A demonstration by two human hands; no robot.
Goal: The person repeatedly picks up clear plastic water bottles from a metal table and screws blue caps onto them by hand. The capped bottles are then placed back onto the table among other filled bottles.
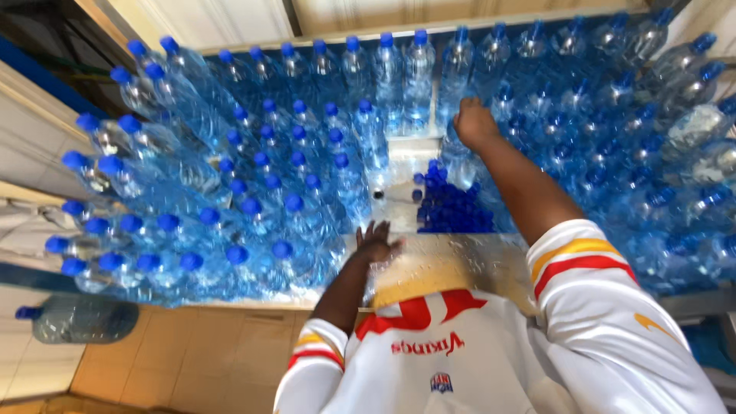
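Right hand (475,123) upper centre, fingers closed on bottle (458,146) at cluster edge. Left hand (376,244) centre, fingers spread flat on wet desk (452,264). Dozens of blue-capped bottles both sides; loose caps pile (452,205) between; one large jug (80,318) lower left.

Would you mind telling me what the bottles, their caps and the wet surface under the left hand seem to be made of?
The bottles look like thin clear plastic, glossy and see-through. The caps seem opaque blue plastic with a smooth sheen. The surface under the left hand is pale and beaded with water; probably laminate or coated metal, though the look leaves it open.
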